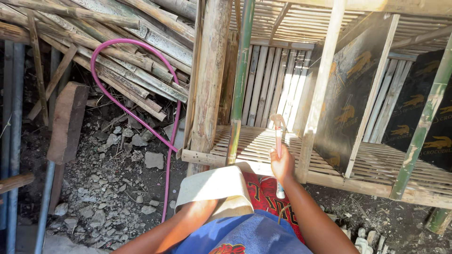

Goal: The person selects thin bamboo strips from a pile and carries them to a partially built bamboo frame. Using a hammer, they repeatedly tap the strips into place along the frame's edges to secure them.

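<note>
Right hand: my right hand (282, 164) is closed around the handle of a hammer (278, 136), low on the handle, holding it upright in front of me.
Left hand: I cannot see my left hand; my forearm runs under a beige cloth (216, 188) lying over my lap, so I cannot tell whether it is open or closed.
Hammer: its pale pink handle stands near vertical, and the claw head (278, 120) is at the top, in front of the slatted floor of the cage.
Cage: a bamboo cage (263, 146) with a floor of thin split slats stands just ahead of me, framed by thick upright bamboo posts (209, 80) and a green pole (241, 80).
Panels: dark plywood panels (346, 103) divide the cage into compartments to the right of the hammer.
Left of the cage: a stack of old split bamboo (132, 51) lies at a slant, with a pink hose (136, 117) looping over it and running down to the ground.
Ground: grey rubble and stones (108, 183) cover the dirt, and a weathered plank (68, 122) leans among them.
Clothing: blue shorts (245, 237) and a red printed cloth (266, 197) show beneath my arms.
</note>
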